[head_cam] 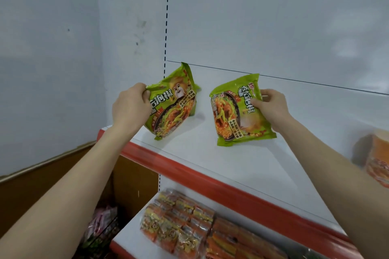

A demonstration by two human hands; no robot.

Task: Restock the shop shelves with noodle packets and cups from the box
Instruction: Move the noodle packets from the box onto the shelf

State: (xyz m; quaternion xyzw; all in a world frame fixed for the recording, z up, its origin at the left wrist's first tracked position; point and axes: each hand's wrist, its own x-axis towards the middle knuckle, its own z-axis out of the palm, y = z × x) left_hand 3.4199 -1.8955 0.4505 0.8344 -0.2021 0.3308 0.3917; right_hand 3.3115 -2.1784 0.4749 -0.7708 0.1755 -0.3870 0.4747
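- on the white upper shelf (pixel 210 164), close to frame centre, two green noodle packets are held upright-ish, one in each hand.
- left packet (pixel 172 107) is seen at 9 o'clock of centre, tilted, with its lower corner touching the shelf, just beside the slotted upright (pixel 166 17).
- left hand (pixel 130 104): the packet's upper left edge is pinched between thumb and curled fingers; the forearm is stretched in from 7 o'clock.
- right packet (pixel 235 115) is seen at 3 o'clock of centre, its bottom edge resting on the shelf, its top leaned back toward the back panel (pixel 273 17).
- right hand (pixel 271 107): the packet's right edge is gripped, thumb laid on the printed front, fingers curled behind; the forearm is stretched in from 5 o'clock.
- the two packets are kept apart, with bare shelf between them.
- orange cups (pixel 379 160), blurred, are stood on the same shelf at 4 o'clock, at the frame edge.
- red strip (pixel 210 183) is run along the shelf's front edge.
- lower shelf (pixel 126 237) at 6 o'clock is filled with rows of orange packets (pixel 179 223).
- brown panel (pixel 52 174) is seen at 8 o'clock, with pink wrappers (pixel 103 223) below it; whether it is a box cannot be told.
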